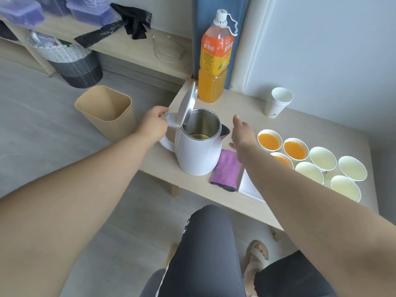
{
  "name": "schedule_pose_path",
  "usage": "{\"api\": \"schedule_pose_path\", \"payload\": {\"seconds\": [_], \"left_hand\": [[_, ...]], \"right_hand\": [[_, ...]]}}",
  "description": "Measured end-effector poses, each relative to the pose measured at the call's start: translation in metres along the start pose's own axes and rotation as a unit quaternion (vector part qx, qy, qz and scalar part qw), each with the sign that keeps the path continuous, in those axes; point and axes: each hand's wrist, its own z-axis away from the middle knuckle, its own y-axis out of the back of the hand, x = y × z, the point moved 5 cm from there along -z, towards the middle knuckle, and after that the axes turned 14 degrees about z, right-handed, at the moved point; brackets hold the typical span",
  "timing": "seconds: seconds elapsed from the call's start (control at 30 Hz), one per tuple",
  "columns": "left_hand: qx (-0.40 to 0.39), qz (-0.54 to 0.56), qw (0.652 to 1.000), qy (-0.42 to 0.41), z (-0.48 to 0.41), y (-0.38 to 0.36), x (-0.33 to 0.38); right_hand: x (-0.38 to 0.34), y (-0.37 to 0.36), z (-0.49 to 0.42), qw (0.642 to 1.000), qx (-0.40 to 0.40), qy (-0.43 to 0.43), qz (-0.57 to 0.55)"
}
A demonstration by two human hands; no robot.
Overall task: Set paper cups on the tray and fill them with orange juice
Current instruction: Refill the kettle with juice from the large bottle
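1. Left hand [153,123] gripped the kettle [198,155] by its handle top; lid up.
2. Right hand [242,136] was open, fingers loose, holding nothing, over the table [321,125] between kettle and cups [323,157].
3. Seven cups on the tray [248,186], right of that hand: three apparently with juice (arm hid part of one), four empty.
4. Bottle [215,61] stood behind the kettle, cloth [227,170] against its base.

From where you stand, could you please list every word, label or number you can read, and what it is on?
"鮮果橙": orange label of the juice bottle, printed twice.
Logo and fine print on that label: too blurred to read.
Dark mark low on the stack of paper cups: too small to read.
Kettle: no text seen.
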Motion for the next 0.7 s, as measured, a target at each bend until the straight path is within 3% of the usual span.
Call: {"api": "schedule_pose_path", "payload": {"seconds": [0.3, 0.5, 0.7], "left_hand": [[-0.007, 0.100, 0.995, -0.012, -0.063, -0.013, 0.104], [-0.044, 0.065, 0.997, -0.010, -0.109, -0.062, 0.165], [-0.032, 0.019, 0.999, 0.002, -0.173, -0.106, 0.169]], "right_hand": [[-0.108, 0.047, -0.038, 0.982, 0.035, 0.174, 0.056], [-0.192, 0.070, -0.085, 0.943, 0.042, 0.280, 0.173], [-0.242, 0.067, -0.140, 0.893, 0.058, 0.316, 0.314]]}}
